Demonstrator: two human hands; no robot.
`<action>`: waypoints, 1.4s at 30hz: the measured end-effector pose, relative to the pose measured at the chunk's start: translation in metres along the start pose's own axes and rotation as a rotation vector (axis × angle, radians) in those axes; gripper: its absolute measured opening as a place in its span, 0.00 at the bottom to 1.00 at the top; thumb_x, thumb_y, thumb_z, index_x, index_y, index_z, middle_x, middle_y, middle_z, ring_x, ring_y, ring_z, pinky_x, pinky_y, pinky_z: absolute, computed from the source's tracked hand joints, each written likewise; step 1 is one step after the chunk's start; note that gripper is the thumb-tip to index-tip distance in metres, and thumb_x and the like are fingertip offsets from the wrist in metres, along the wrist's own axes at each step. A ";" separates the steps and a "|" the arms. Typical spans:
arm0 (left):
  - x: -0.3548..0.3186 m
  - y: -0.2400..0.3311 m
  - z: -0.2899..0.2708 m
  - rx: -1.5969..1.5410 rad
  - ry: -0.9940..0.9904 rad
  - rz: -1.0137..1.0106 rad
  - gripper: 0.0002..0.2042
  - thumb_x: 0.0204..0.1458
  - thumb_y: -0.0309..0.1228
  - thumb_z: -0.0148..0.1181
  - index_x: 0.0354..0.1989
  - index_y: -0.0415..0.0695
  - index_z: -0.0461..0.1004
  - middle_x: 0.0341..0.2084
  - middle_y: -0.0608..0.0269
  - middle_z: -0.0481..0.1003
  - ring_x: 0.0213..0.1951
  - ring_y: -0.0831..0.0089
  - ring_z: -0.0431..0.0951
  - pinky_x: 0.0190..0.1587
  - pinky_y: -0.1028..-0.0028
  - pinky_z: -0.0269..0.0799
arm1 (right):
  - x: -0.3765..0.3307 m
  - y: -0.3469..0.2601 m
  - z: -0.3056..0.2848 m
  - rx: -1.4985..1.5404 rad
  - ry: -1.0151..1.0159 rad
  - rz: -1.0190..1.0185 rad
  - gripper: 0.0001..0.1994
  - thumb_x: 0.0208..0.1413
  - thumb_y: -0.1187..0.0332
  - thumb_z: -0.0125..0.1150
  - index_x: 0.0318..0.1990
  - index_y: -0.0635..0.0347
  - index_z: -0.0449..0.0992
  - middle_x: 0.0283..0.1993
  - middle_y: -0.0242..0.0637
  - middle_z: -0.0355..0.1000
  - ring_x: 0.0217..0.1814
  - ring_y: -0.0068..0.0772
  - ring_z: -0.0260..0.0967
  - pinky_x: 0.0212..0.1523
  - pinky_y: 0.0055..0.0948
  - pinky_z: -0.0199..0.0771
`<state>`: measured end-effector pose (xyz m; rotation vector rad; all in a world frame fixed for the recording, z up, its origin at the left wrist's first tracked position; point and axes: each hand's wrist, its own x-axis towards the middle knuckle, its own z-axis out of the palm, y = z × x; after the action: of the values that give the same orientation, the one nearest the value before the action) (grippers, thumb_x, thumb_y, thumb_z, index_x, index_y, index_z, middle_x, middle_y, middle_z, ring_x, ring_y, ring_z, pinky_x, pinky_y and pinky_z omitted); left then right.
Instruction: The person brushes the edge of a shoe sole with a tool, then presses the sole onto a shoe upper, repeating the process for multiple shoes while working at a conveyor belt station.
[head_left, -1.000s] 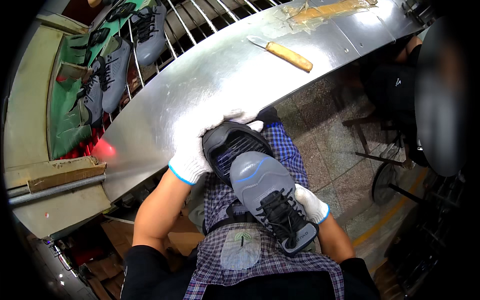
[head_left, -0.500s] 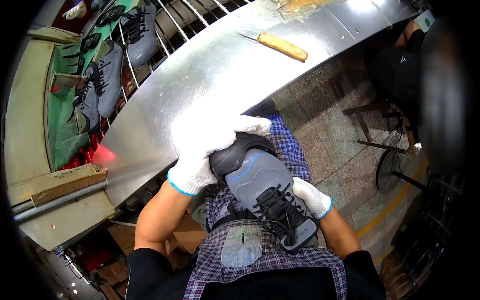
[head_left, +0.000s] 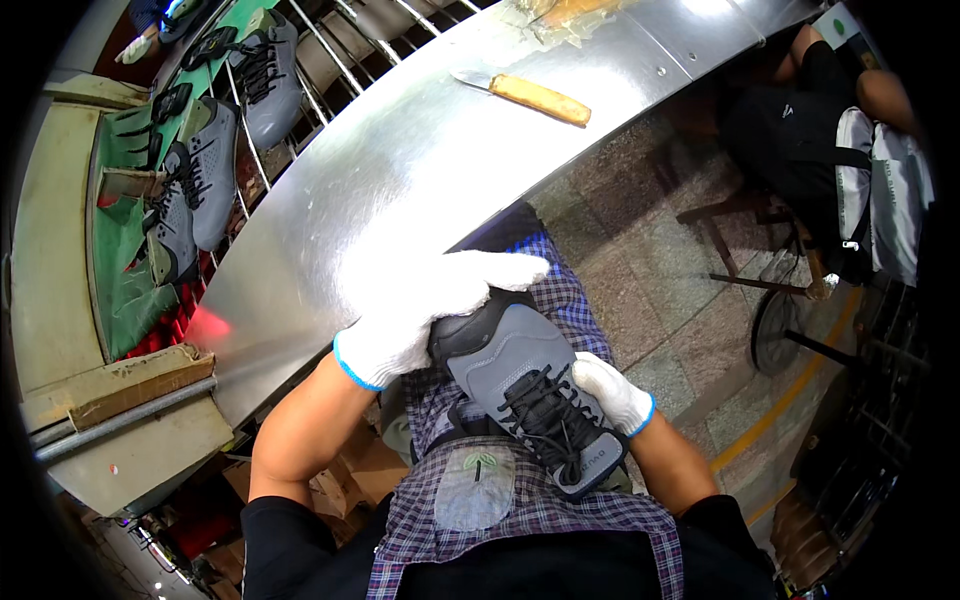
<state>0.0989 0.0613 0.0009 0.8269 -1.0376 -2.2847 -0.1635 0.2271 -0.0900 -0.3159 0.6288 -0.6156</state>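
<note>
Lettering [head_left: 596, 457] on grey shoe [head_left: 502, 350]; green sprout emblem [head_left: 480, 461] on apron patch [head_left: 475, 505]; white mark [head_left: 787, 111] on black clothing [head_left: 760, 140].

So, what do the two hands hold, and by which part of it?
A gray shoe: the left hand holds the black part at its toe, the right hand its side, beside the laces.

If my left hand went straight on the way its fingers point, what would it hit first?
Your left hand points rightward, past the grey shoe. That way looks free: the checked cloth and tiled floor seem to lie lower, though depth is unclear.
</note>
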 end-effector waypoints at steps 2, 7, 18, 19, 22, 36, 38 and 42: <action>-0.001 -0.001 0.003 -0.020 -0.017 -0.002 0.26 0.62 0.35 0.61 0.63 0.27 0.78 0.66 0.40 0.77 0.68 0.54 0.76 0.76 0.59 0.65 | -0.001 0.009 -0.003 -0.009 0.015 -0.035 0.33 0.71 0.49 0.59 0.68 0.73 0.72 0.60 0.41 0.81 0.58 0.27 0.80 0.61 0.30 0.81; 0.002 -0.029 0.021 -0.240 0.094 0.010 0.28 0.61 0.39 0.61 0.61 0.25 0.78 0.66 0.36 0.76 0.69 0.44 0.76 0.75 0.53 0.67 | -0.008 0.024 0.000 0.034 0.054 -0.104 0.34 0.71 0.47 0.60 0.68 0.74 0.72 0.61 0.41 0.80 0.58 0.28 0.80 0.61 0.30 0.80; -0.050 0.014 -0.014 -0.224 -0.025 0.299 0.31 0.62 0.45 0.62 0.66 0.32 0.75 0.73 0.35 0.67 0.74 0.39 0.68 0.80 0.46 0.58 | 0.045 -0.064 0.049 -0.362 -0.167 -0.106 0.41 0.69 0.42 0.65 0.72 0.74 0.68 0.66 0.42 0.77 0.64 0.28 0.74 0.66 0.31 0.75; -0.062 0.029 -0.020 -0.169 -0.017 0.308 0.31 0.64 0.45 0.60 0.68 0.32 0.73 0.73 0.36 0.68 0.73 0.41 0.69 0.79 0.48 0.59 | 0.055 -0.067 0.061 -0.406 -0.181 -0.128 0.41 0.69 0.42 0.65 0.72 0.74 0.68 0.66 0.42 0.76 0.64 0.28 0.74 0.66 0.31 0.74; -0.095 0.070 -0.027 -0.033 0.085 0.270 0.31 0.69 0.45 0.55 0.71 0.32 0.70 0.72 0.39 0.70 0.72 0.47 0.72 0.79 0.51 0.61 | 0.074 -0.077 0.095 -0.470 -0.235 -0.196 0.43 0.68 0.41 0.67 0.72 0.74 0.67 0.66 0.41 0.76 0.65 0.28 0.73 0.67 0.31 0.74; -0.109 0.114 -0.014 0.444 -0.145 0.123 0.22 0.76 0.42 0.51 0.57 0.32 0.81 0.54 0.49 0.84 0.58 0.62 0.83 0.68 0.61 0.74 | 0.081 -0.003 0.099 -0.342 -0.167 -0.168 0.48 0.66 0.35 0.65 0.74 0.73 0.64 0.69 0.42 0.74 0.67 0.30 0.74 0.68 0.33 0.75; -0.107 0.093 -0.021 0.374 -0.142 0.228 0.23 0.77 0.41 0.50 0.59 0.31 0.80 0.56 0.46 0.83 0.60 0.59 0.82 0.69 0.60 0.74 | 0.076 0.008 0.095 -0.313 -0.153 -0.151 0.42 0.68 0.39 0.63 0.72 0.72 0.68 0.67 0.41 0.76 0.66 0.29 0.74 0.67 0.33 0.76; -0.083 0.056 -0.044 0.209 -0.187 0.366 0.24 0.78 0.40 0.47 0.66 0.30 0.75 0.61 0.40 0.80 0.66 0.53 0.80 0.72 0.58 0.71 | 0.063 -0.018 0.100 -0.474 -0.031 -0.151 0.32 0.73 0.50 0.58 0.69 0.73 0.72 0.64 0.39 0.78 0.62 0.27 0.74 0.65 0.30 0.75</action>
<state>0.1977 0.0607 0.0482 0.4565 -1.4021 -1.9908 -0.0676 0.1828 -0.0331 -0.8205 0.7224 -0.6001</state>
